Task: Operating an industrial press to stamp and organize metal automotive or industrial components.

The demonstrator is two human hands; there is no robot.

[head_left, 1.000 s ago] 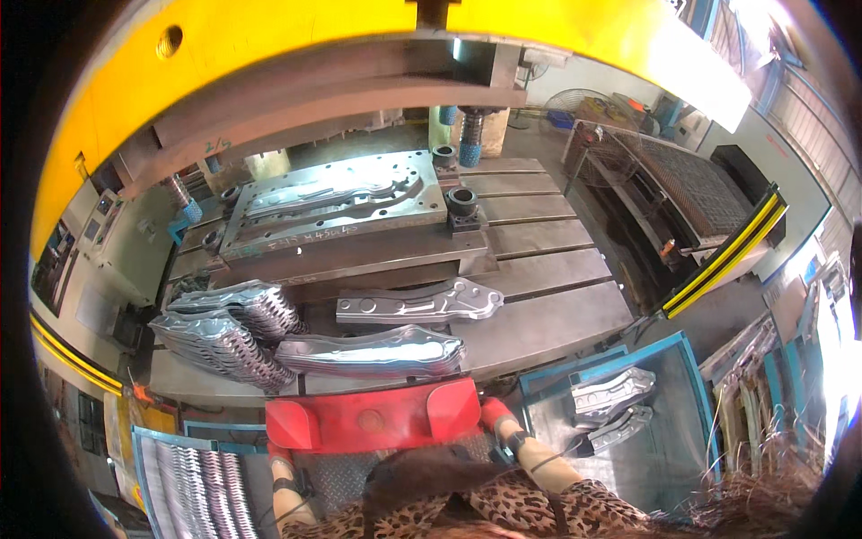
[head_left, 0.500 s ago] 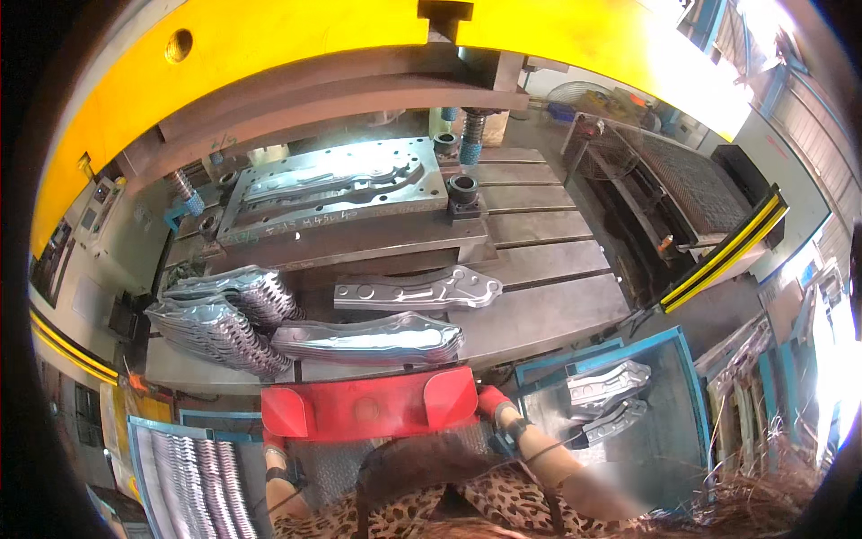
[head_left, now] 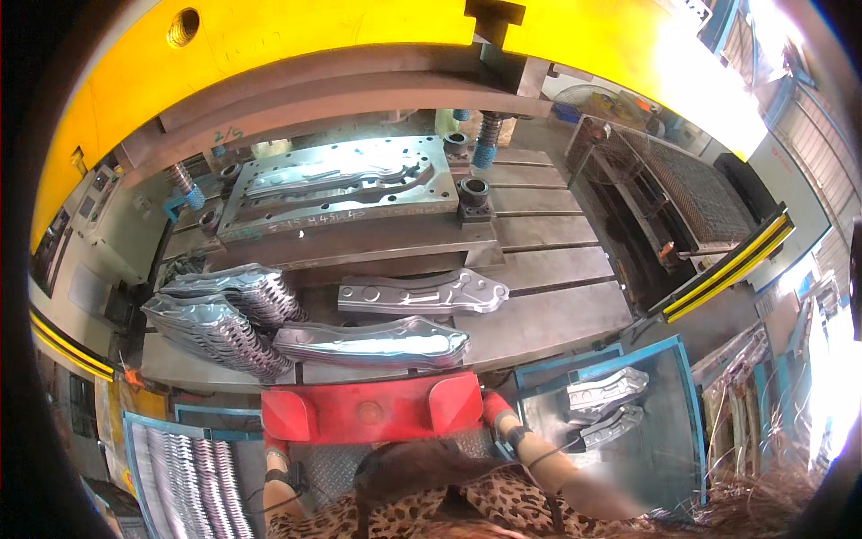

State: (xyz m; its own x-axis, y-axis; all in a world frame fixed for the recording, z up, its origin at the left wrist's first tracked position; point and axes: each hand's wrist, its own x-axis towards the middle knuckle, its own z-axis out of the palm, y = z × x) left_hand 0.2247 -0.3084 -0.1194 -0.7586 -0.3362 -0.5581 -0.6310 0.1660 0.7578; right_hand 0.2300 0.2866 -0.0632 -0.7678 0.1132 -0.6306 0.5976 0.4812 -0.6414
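Note:
Both my hands wear red gloves and rest at the two ends of a red control console [head_left: 369, 411] with raised side guards. My left hand [head_left: 276, 443] is low at the console's left end, mostly hidden by it. At the right end is my right hand [head_left: 494, 407], its fingers out of sight behind the guard. Beyond the console, a pile of long shaped metal parts [head_left: 373, 343] lies on the press bed [head_left: 548, 314]. A single similar metal part [head_left: 422, 292] sits behind that pile. Farther back, another metal part [head_left: 332, 178] lies on the lower die [head_left: 337, 225].
Stacked metal parts [head_left: 220, 319] stand at the bed's left. The yellow press ram [head_left: 314, 31] hangs above, with guide posts [head_left: 486, 144]. Blue-framed bins hold parts at lower left [head_left: 130, 458] and lower right [head_left: 696, 404]. Yellow-black guard bars [head_left: 732, 269] flank the bed.
The view has shifted slightly, so the ram appears farther right. My hands stay at the console ends, and the metal parts keep their places.

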